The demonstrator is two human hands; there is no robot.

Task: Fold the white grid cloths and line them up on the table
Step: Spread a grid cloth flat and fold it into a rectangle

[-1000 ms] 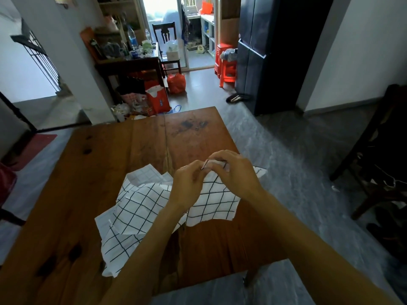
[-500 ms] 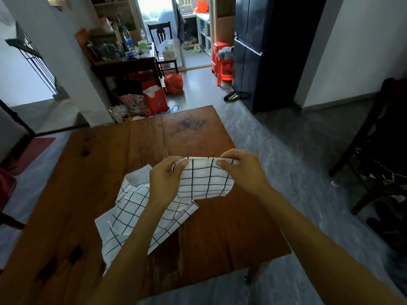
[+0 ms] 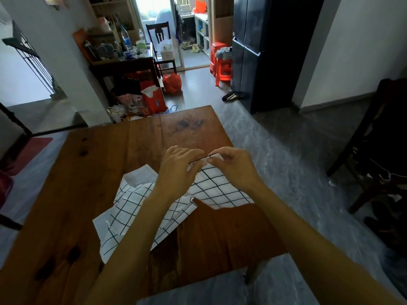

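Observation:
A white cloth with a black grid (image 3: 220, 190) hangs from both my hands above the wooden table (image 3: 105, 164). My left hand (image 3: 178, 170) and my right hand (image 3: 233, 166) pinch its top edge, close together, the fingertips nearly touching. A second white grid cloth (image 3: 136, 216) lies crumpled on the table below my left forearm, partly hidden by the arm and by the held cloth.
The table's right edge and near right corner border grey floor. A dark chair (image 3: 378, 146) stands at the right. Beyond the table's far edge are red bags (image 3: 154, 100), a cluttered dark table (image 3: 123, 62), red stools (image 3: 222, 67) and a black cabinet (image 3: 259, 51).
One second ago my hands pinched together at the cloth. Half a second ago they spread its top edge apart. Now they have come back together, and the held cloth sits further right.

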